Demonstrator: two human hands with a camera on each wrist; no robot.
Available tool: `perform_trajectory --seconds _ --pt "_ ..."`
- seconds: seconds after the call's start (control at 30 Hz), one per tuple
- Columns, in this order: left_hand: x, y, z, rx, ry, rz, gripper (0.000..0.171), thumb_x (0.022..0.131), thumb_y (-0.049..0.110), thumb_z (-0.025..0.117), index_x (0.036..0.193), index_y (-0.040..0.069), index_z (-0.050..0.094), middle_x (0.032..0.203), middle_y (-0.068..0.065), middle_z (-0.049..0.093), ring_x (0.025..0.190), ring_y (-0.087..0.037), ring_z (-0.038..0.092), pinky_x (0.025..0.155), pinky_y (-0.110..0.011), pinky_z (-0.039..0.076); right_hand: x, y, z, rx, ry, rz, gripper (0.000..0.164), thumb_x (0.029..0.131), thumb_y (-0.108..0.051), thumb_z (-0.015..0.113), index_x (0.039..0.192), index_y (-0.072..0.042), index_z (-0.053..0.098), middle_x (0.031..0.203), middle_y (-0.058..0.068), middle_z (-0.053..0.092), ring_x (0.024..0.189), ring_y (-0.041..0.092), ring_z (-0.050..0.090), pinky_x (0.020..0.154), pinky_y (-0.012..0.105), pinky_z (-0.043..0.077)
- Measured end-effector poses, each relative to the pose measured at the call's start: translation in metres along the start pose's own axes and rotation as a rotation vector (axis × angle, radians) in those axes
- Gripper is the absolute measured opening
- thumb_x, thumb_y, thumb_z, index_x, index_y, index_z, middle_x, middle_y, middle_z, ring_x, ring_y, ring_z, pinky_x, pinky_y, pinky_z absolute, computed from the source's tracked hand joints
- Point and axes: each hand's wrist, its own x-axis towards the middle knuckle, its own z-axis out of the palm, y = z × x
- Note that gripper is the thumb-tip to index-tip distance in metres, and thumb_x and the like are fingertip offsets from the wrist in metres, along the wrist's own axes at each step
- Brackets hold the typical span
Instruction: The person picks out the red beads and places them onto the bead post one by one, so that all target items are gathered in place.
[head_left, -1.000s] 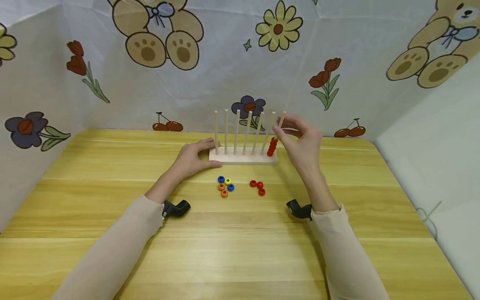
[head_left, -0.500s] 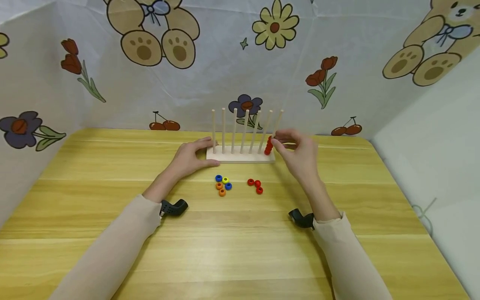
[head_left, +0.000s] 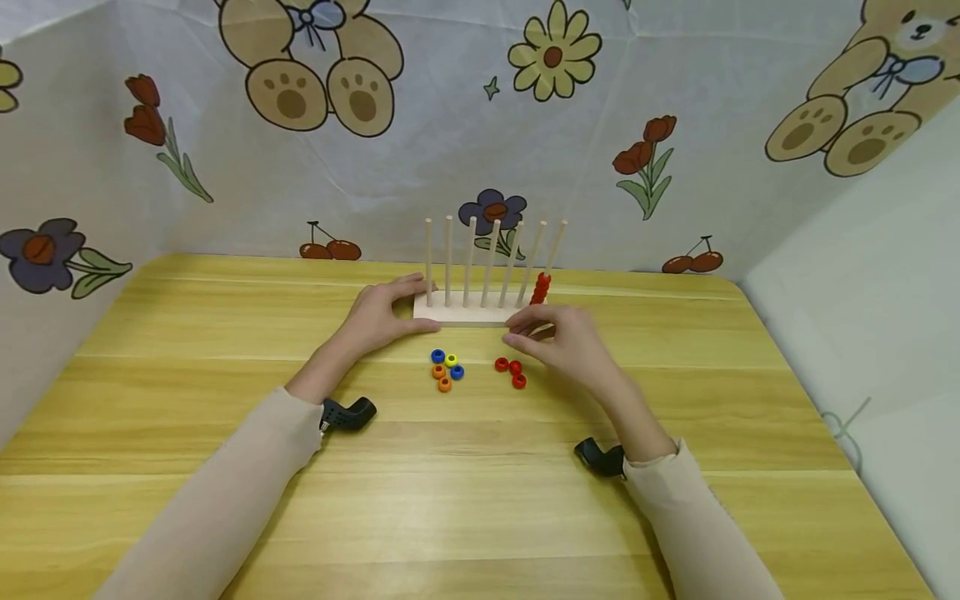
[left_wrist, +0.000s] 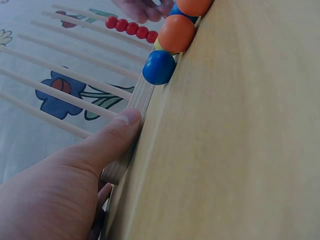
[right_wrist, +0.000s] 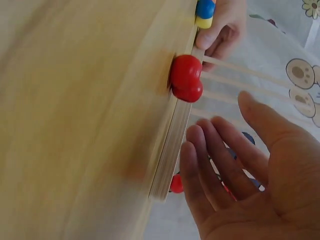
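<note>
A wooden peg rack (head_left: 476, 314) with several upright pegs stands toward the back of the table. My left hand (head_left: 381, 317) grips the left end of its base, the thumb along the front edge and the fingers behind. On the rightmost peg sits a stack of red beads (left_wrist: 131, 28). My right hand (head_left: 566, 343) hovers in front of the rack's right end, fingers apart from the thumb and holding nothing. Three loose red beads (head_left: 515, 367) lie just below its fingertips. Left of them is a cluster with blue beads (head_left: 457, 372), orange beads (head_left: 445, 385) and a yellow bead (head_left: 452, 360).
The wood-grain table (head_left: 450, 500) reaches back to a printed cloth (head_left: 420, 167) with bears and flowers. Dark wrist-camera mounts (head_left: 348, 414) jut inward from both sleeves. At the right, a white wall (head_left: 862, 317) borders the table's edge.
My right hand has slid down the rightmost peg, let go of a red bead on the stack, and come forward and left over the loose red beads. The left hand keeps its grip.
</note>
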Motion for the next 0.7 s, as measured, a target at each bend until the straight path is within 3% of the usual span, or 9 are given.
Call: perform_trajectory --seconds 0.33,0.7 --pt "0.001 -0.002 0.001 -0.004 -0.003 -0.012 0.076 0.082 0.053 0.089 0.149 0.026 0.063 0.166 -0.002 0.045 0.156 -0.035 0.037 0.128 -0.06 0.027 0.0 -0.005 0.008 -0.038 -0.188 0.005 0.028 0.088 -0.027 0.088 0.109 -0.012 0.08 0.097 -0.003 0.077 0.091 0.015 0.069 0.089 0.037 0.063" --pt "0.001 -0.001 0.001 0.001 -0.002 -0.011 0.075 0.083 0.052 0.088 0.148 0.027 0.063 0.166 -0.002 0.045 0.156 -0.035 0.038 0.128 -0.06 0.029 0.001 -0.002 0.012 -0.047 -0.236 -0.012 0.027 0.085 -0.017 0.091 0.109 -0.012 0.08 0.095 -0.004 0.076 0.089 0.015 0.068 0.085 0.034 0.061"
